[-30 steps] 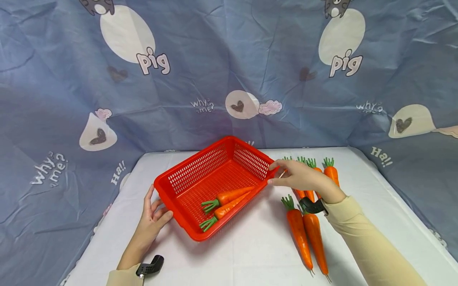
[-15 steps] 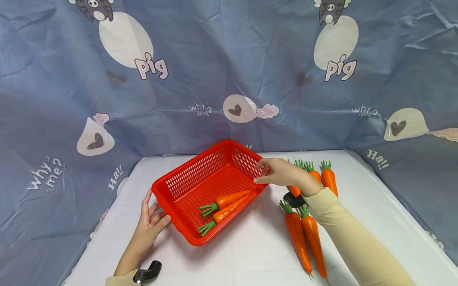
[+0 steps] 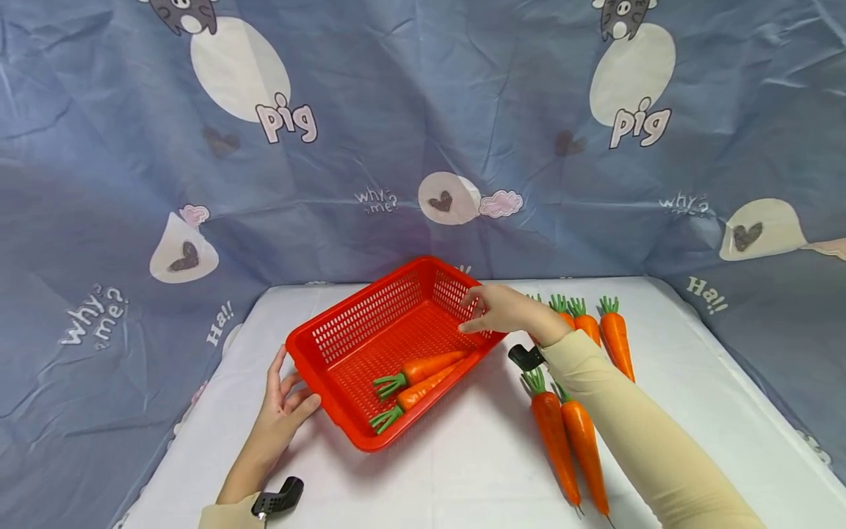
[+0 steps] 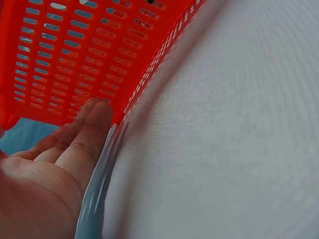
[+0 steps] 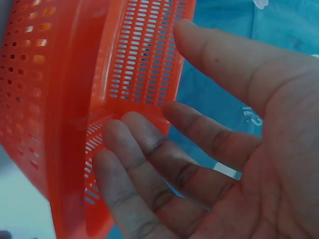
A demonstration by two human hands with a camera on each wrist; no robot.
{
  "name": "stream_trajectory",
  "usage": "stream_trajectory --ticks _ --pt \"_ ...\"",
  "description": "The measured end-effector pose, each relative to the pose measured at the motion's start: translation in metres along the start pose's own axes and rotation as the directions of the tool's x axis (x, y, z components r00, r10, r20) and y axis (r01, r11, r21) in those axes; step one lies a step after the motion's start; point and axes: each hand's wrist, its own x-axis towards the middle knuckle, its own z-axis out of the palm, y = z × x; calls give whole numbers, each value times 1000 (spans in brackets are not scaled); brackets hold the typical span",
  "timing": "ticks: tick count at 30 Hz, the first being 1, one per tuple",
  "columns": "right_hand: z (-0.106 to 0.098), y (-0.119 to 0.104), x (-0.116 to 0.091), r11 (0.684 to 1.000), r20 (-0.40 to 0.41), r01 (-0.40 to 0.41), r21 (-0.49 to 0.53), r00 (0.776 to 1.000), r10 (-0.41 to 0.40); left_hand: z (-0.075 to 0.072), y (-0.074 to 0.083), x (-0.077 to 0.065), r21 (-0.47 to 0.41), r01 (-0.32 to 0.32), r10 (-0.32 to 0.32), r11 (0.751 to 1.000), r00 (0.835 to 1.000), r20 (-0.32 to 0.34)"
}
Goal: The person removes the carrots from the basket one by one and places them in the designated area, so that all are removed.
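A red plastic basket [image 3: 370,323] with slotted walls sits at an angle on the white-covered table. Inside it lie two carrots, an upper carrot [image 3: 423,367] and a lower carrot [image 3: 415,394], green tops toward the lower left. My left hand [image 3: 277,419] rests at the basket's left end; in the left wrist view its extended fingers [image 4: 82,137] touch the outer wall. Over the basket's right end hovers my right hand [image 3: 499,308], fingers spread and slightly bent, nothing between them. The right wrist view shows its fingers [image 5: 134,164] near the basket wall [image 5: 144,55].
To the right lie two more carrots, one [image 3: 554,441] beside another [image 3: 584,455]. Several carrots [image 3: 616,334] lie farther back, partly behind my right hand and forearm. A blue printed cloth [image 3: 370,132] hangs behind the white table cover [image 3: 463,470].
My right hand has moved left, from the basket's right rim to over its inside at that end. My left hand and the basket stay about where they were.
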Motion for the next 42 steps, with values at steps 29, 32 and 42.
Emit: stream_trajectory --ticks 29,32,42 --pt "16 -25 60 998 253 -38 -58 966 52 -4 -3 2 -9 -27 27 1000 999 17" --pt "19 -27 66 997 296 -37 -62 954 54 -4 -3 2 -5 -22 22 1000 1000 15" --pt "34 -29 81 991 419 -128 -34 899 130 -4 -3 1 13 -14 14 1000 999 30"
